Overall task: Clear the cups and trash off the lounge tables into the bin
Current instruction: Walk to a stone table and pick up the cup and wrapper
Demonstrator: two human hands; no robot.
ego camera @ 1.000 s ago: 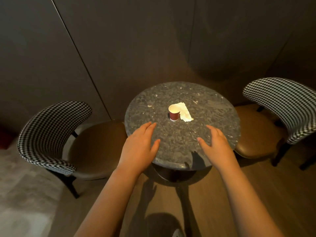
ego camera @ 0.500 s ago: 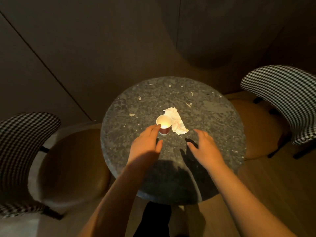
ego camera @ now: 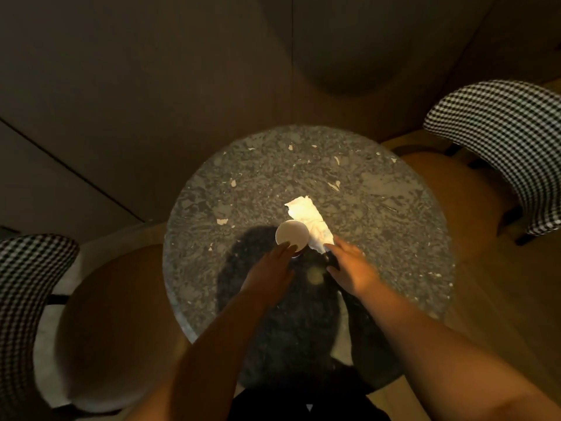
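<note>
A small paper cup (ego camera: 292, 234), white inside and red outside, stands upright near the middle of a round dark stone table (ego camera: 379, 189). A crumpled white napkin (ego camera: 309, 221) lies flat beside it on the right, touching it. My left hand (ego camera: 270, 270) reaches the cup's near side, fingertips on its rim, fingers not wrapped around it. My right hand (ego camera: 353, 268) hovers with its fingertips at the napkin's near end, fingers spread. Neither hand holds anything.
A checkered chair (ego camera: 501, 141) with a tan seat stands to the right of the table, and another checkered chair (ego camera: 27, 287) to the left. A dark panelled wall rises right behind the table. My shadow covers the table's near part. No bin is in view.
I have stepped closer and now look straight down at the table. Both hands moved forward: the left reached the cup, the right reached the napkin's end.
</note>
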